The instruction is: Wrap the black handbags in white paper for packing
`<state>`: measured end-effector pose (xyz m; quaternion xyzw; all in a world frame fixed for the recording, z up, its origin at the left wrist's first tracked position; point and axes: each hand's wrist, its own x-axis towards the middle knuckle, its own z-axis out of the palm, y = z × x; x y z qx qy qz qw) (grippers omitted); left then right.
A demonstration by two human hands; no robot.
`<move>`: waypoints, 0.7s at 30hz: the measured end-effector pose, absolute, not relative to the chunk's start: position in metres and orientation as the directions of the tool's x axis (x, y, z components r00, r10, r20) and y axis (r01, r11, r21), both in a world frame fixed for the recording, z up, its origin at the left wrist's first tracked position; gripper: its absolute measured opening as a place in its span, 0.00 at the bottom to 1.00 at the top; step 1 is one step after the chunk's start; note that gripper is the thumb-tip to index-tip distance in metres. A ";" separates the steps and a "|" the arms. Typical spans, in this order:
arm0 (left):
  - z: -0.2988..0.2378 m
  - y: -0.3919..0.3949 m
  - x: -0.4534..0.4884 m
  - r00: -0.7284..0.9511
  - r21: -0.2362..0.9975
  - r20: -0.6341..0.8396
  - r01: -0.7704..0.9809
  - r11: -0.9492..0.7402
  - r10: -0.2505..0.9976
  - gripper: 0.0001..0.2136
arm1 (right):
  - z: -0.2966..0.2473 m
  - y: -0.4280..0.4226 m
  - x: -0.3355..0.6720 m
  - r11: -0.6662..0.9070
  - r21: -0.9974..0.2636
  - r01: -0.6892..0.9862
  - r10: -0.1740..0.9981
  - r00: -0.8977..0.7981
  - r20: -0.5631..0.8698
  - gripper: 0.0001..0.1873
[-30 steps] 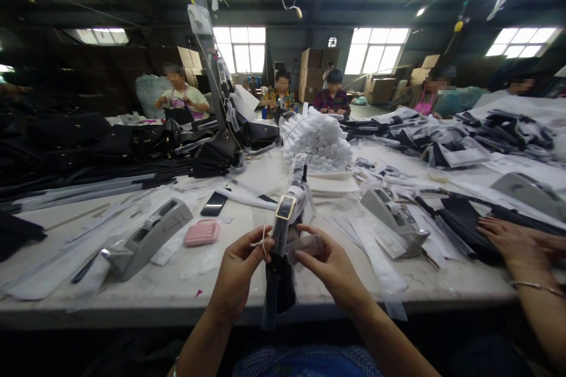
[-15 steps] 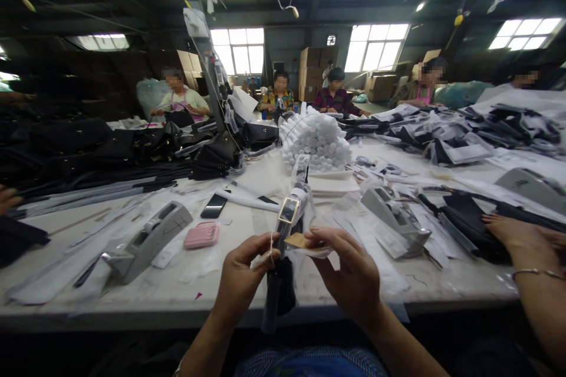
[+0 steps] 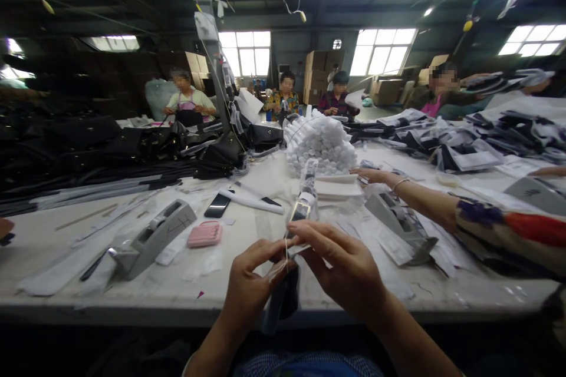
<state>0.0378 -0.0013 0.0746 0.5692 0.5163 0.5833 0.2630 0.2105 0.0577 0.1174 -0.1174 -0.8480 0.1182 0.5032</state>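
A black strap (image 3: 283,297) with a gold rectangular buckle (image 3: 299,211) stands upright at the table's near edge, partly wrapped in clear film. My left hand (image 3: 252,285) is closed around the strap just below the buckle, with a thin white thread over its fingers. My right hand (image 3: 342,268) is closed on the strap from the right, fingertips pinching at the buckle and film. The strap's lower end hangs over the table edge between my wrists.
Two grey tape dispensers (image 3: 150,238) (image 3: 400,221) flank me. A pink case (image 3: 204,234), a phone (image 3: 217,205), a bundle of white rolls (image 3: 321,141) and piles of black straps (image 3: 97,153) lie on the table. A co-worker's arm (image 3: 442,206) reaches in from the right. Several people sit opposite.
My right hand has moved up and over the buckle, covering the brown tag it held. The co-worker's arm has swung from the right edge toward the table's middle.
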 end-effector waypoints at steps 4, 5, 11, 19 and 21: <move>0.075 0.001 0.045 -0.263 0.898 0.420 0.261 -0.355 0.868 0.07 | 0.122 0.057 0.213 0.943 -0.332 0.015 0.287 -0.541 0.790 0.38; 0.075 0.001 0.046 -0.280 0.900 0.418 0.253 -0.354 0.864 0.07 | 0.121 0.058 0.214 0.933 -0.359 0.013 0.314 -0.515 0.798 0.37; 0.073 0.006 0.048 -0.320 0.913 0.398 0.225 -0.339 0.859 0.07 | 0.098 0.065 0.214 0.753 -0.654 0.072 0.649 -0.242 0.721 0.31; 0.066 0.006 0.034 -0.233 0.967 0.252 0.099 -0.235 0.939 0.10 | 0.087 0.066 0.201 0.627 -0.773 -0.098 0.729 -0.275 0.627 0.05; 0.058 0.006 0.028 -0.271 0.979 0.185 -0.033 -0.201 0.945 0.14 | 0.088 0.067 0.202 0.636 -0.767 -0.081 0.724 -0.282 0.630 0.06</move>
